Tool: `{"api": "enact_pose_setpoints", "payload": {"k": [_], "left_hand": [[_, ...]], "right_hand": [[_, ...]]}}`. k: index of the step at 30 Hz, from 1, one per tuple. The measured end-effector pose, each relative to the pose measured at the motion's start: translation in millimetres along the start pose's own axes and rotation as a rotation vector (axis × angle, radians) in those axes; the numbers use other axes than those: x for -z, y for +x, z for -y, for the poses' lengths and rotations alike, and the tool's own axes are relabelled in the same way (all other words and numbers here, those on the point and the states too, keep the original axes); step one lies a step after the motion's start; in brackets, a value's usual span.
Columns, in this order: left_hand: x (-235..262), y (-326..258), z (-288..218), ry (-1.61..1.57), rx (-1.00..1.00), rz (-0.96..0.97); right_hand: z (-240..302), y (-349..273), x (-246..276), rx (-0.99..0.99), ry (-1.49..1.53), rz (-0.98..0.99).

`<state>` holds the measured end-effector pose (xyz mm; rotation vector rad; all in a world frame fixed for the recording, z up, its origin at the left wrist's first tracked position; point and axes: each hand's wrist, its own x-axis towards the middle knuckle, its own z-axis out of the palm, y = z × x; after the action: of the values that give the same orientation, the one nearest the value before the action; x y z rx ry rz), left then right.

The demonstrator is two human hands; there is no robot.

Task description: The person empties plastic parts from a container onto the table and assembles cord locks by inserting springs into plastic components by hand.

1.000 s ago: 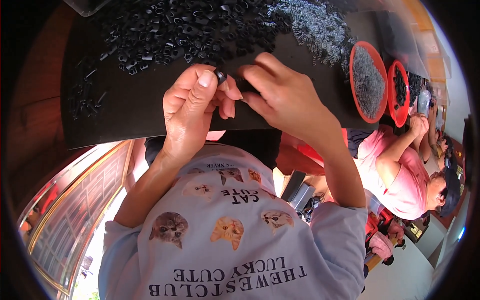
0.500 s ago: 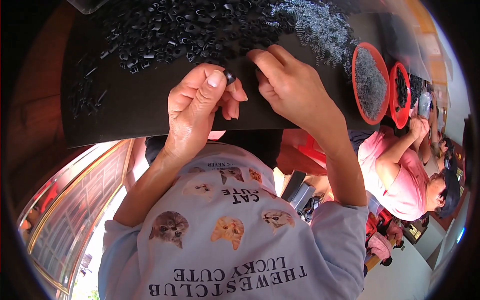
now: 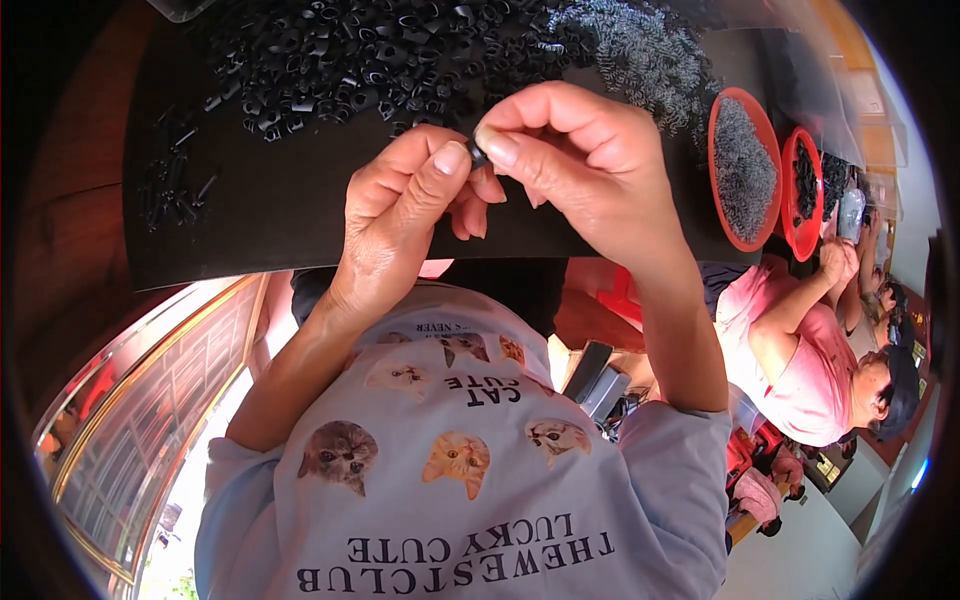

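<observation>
Both hands meet above a black mat (image 3: 300,215) that covers the work table. The left hand (image 3: 400,215) is curled, its thumb and forefinger pinched on a small black part (image 3: 477,155), and the right hand (image 3: 580,165) closes its thumb and forefinger on the same part from the other side, so the piece sits between the 2 sets of fingertips, held just above the mat. The other fingers of both hands are folded loosely. Beyond the hands, along the far side of the mat, lies a wide heap of black plastic pieces (image 3: 340,55), and to its right a heap of thin grey metal springs (image 3: 640,50). A few loose black pieces (image 3: 175,190) lie apart on the mat's left side. At the right end stand 2 red bowls: the nearer red bowl (image 3: 742,165) holds grey springs, the farther red bowl (image 3: 803,190) holds dark pieces. Past them a person in a pink shirt (image 3: 800,350) works at the same table.
</observation>
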<state>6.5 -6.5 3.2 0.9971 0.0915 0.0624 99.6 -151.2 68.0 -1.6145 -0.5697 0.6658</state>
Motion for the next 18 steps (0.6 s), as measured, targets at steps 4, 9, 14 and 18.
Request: {"api": "enact_pose_setpoints", "payload": {"k": [4,9,14,18], "left_hand": [[1.4,1.4,0.0,0.016,0.01,0.017],[2.0,0.9,0.1,-0.044,0.008,-0.007],[0.2,2.2,-0.5,-0.045,-0.001,-0.029],[0.2,3.0,0.6,-0.074,0.001,-0.032]], "right_hand": [[-17.4,1.5,-8.1,0.384,-0.263,-0.126],[-23.6,-6.3,-11.8,0.604,-0.502,-0.107],[-27.1,-10.0,-11.3,0.607,-0.453,-0.169],[-30.4,-15.1,-14.0,0.569,-0.486,-0.093]]}}
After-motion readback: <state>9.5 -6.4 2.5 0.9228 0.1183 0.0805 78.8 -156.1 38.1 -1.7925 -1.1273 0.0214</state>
